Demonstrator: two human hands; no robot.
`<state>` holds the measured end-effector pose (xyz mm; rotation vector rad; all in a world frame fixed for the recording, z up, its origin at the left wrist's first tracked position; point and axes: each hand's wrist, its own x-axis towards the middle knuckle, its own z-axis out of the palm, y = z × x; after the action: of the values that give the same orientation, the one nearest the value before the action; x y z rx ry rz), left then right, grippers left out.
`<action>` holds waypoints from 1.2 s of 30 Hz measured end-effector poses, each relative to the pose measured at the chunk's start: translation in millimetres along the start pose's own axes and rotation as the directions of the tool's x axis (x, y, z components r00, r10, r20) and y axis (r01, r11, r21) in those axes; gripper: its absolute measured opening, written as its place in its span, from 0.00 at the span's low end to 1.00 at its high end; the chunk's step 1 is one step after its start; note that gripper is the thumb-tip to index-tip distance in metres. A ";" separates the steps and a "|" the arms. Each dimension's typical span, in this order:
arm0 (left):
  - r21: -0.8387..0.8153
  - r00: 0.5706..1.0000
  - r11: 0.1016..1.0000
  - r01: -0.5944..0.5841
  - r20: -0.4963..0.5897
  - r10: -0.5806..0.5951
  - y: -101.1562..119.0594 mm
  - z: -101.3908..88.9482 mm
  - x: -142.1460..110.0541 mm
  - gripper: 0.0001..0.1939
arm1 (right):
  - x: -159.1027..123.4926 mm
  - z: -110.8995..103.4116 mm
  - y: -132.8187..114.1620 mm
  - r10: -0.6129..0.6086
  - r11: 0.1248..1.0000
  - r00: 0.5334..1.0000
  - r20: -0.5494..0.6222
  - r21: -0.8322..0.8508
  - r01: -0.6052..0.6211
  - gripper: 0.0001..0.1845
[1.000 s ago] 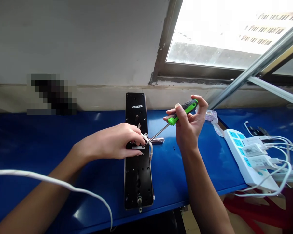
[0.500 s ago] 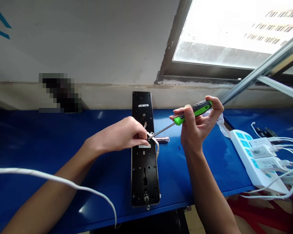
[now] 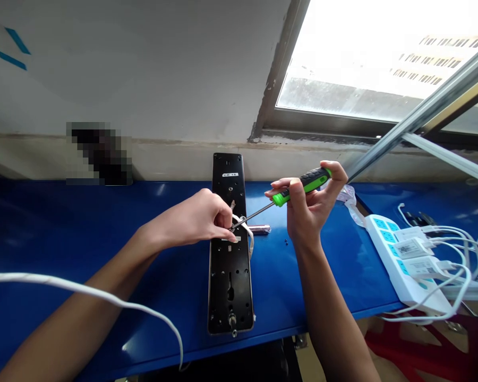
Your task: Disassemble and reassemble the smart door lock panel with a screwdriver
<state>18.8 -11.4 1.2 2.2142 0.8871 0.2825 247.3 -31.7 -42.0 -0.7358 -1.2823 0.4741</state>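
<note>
A long black metal plate (image 3: 219, 265) with screw holes, a "CE 16" label (image 3: 230, 175) and a short shaft near its front end lies lengthwise before me. Over its middle, my left hand (image 3: 203, 217) is closed in a pinch around the spot where the screwdriver tip ends. Whatever is between those fingertips is hidden. My right hand (image 3: 313, 207) grips a green-and-black screwdriver (image 3: 308, 183) by its handle, the shaft slanting down left to the pinch. A white cable (image 3: 249, 233) comes out of the plate beside the tip.
Tiny dark screws (image 3: 286, 242) and a pinkish metallic object (image 3: 261, 229) lie right of the plate on the blue table (image 3: 163, 297). A white power strip (image 3: 406, 286) with several plugged-in adapters stands at right. A loose white cable (image 3: 103, 297) crosses my left forearm.
The view has shifted slightly, so the scene sits further left. My left thumb and finger look a little further apart at the screwdriver tip. Both hands stay over the plate's middle.
</note>
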 end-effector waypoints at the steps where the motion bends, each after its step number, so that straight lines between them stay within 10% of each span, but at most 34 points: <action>1: 0.018 1.000 1.000 -0.007 0.021 0.007 1.8 -0.9 -1.1 0.15 | 0.1 -0.6 -2.2 -0.002 1.000 0.999 0.040 -0.004 0.002 0.23; 10: 0.038 0.995 0.997 -0.064 0.075 0.061 7.7 2.8 -12.4 0.15 | 7.4 3.3 -25.8 0.003 0.999 0.968 0.253 0.032 -0.011 0.25; 20: 0.149 0.911 0.967 -0.206 -0.331 0.245 -16.8 37.0 -37.7 0.09 | -0.5 15.9 -39.4 -0.077 0.995 0.948 0.309 -0.038 0.093 0.44; 36: 0.135 0.850 0.882 -0.452 -0.235 0.472 -57.2 78.2 -81.0 0.17 | -58.3 24.6 -77.0 -0.167 0.976 0.889 0.427 -0.060 0.212 0.47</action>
<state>-36.2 -79.8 -89.7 2.4799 0.4805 0.7987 203.4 -119.2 -23.7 -0.6033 -1.7791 0.4202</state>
